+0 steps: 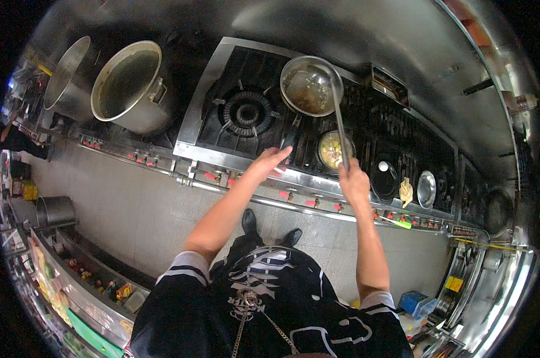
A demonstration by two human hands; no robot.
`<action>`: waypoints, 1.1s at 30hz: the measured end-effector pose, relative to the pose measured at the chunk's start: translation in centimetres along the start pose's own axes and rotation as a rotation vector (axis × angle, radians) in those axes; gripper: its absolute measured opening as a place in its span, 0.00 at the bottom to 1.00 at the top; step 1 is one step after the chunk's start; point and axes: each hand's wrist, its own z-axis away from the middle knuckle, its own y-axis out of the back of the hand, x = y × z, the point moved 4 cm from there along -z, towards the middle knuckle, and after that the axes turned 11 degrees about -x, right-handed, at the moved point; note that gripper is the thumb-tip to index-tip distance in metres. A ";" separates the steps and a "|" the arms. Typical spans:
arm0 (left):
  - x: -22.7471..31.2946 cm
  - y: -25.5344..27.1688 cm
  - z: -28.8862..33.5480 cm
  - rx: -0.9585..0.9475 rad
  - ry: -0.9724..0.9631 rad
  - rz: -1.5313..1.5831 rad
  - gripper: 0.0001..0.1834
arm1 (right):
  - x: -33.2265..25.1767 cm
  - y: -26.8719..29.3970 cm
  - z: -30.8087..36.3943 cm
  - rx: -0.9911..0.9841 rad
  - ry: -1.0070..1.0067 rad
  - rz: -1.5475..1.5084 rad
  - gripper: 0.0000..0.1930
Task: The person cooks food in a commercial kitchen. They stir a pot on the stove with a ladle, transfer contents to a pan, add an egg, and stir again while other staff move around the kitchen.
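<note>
My left hand [272, 162] is closed around the dark handle of a frying pan [309, 102] on the stove. Brown liquid with small bits lies in this pan. In my right hand [355, 181] is the long shaft of a metal ladle [341, 122], which slants up to the pan's right side. The ladle's head is hard to make out against the pan. Just beyond my right hand, a smaller pan [332, 150] on the grates holds yellowish food with chopped pieces.
To the left are a bare burner [246, 113] and a large stockpot [127, 83]. On the right stand a dark pan [384, 180], a crumpled tan cloth [406, 192] and a metal bowl [426, 189]. A gas pipe [252, 197] with red valves runs along the stove's front.
</note>
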 end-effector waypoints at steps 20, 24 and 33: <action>-2.6 2.3 2.0 0.018 -0.158 0.093 0.15 | 3.9 10.3 3.9 -0.099 0.164 0.081 0.16; -1.0 2.8 4.2 -0.001 -0.189 0.007 0.14 | 2.0 12.0 4.1 -0.271 0.073 -0.209 0.18; 1.5 -4.2 4.1 -0.012 -0.337 0.051 0.15 | -3.8 8.1 12.5 -0.469 0.034 -0.436 0.22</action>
